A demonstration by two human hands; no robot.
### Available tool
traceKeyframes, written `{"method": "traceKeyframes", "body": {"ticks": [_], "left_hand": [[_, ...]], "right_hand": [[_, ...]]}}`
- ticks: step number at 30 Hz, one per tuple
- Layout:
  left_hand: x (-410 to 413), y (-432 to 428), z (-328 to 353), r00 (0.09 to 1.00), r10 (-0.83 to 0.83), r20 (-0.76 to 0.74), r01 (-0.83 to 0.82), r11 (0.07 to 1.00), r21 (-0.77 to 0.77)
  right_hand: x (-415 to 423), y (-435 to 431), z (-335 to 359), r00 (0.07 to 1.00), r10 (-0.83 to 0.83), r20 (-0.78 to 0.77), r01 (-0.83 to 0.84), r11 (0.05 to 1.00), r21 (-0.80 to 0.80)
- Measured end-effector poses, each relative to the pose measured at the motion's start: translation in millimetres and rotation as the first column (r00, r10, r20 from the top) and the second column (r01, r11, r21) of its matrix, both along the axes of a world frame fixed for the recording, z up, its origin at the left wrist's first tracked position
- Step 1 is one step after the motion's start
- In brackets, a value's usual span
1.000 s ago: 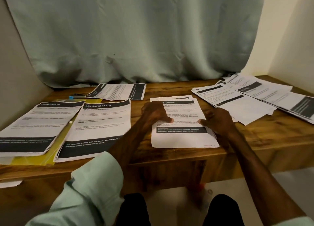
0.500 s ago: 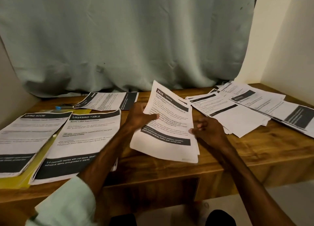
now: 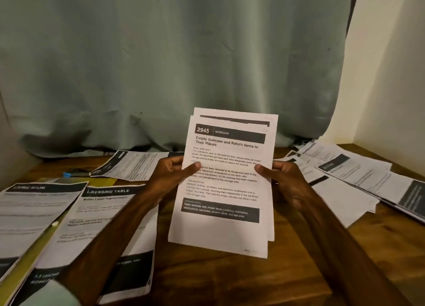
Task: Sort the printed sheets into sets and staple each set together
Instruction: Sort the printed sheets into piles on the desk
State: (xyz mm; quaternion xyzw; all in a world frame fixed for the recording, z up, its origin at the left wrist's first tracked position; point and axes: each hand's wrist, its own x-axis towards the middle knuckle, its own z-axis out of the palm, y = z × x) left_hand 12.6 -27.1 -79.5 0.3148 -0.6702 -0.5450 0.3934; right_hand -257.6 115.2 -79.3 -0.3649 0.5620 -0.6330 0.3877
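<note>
While other printed sheets (image 3: 340,186) lie spread on the desk (image 3: 230,280), the left hand (image 3: 171,175) and right hand (image 3: 284,179) grip the upright BEDROOM set (image 3: 224,225) by its side edges.

Before you stands a wooden table (image 3: 230,282), with its brown grain showing along the near edge. Behind the table a pale green curtain (image 3: 161,64) hangs in folds, its hem bunched on the table's back edge. At the table's right end rises a cream wall (image 3: 391,75). On the table's left part lies a yellow folder (image 3: 101,181), mostly covered, and just behind it a small blue-tipped object (image 3: 67,174), too blurred to name.
</note>
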Motion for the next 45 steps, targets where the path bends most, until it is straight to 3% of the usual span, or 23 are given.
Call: {"method": "traceKeyframes", "body": {"ticks": [2, 6, 16, 45], "left_hand": [[-1, -8, -3, 0.998, 0.045, -0.032, -0.046, 0.999, -0.011], [-3, -16, -18, 0.993, 0.107, -0.047, -0.109, 0.992, -0.056], [-4, -17, -29, 0.995, 0.093, -0.042, -0.096, 0.992, -0.079], [1, -20, -34, 0.973, 0.170, -0.154, -0.179, 0.983, -0.043]], "right_hand": [[0, -4, 0, 0.999, -0.019, -0.028, 0.019, 1.000, 0.000], [-2, -11, -16, 0.997, 0.020, 0.071, -0.020, 1.000, -0.001], [-2, -10, -23, 0.989, 0.069, 0.132, -0.064, 0.997, -0.040], [-16, -7, -24, 0.992, -0.010, 0.128, 0.015, 0.999, -0.040]]}}
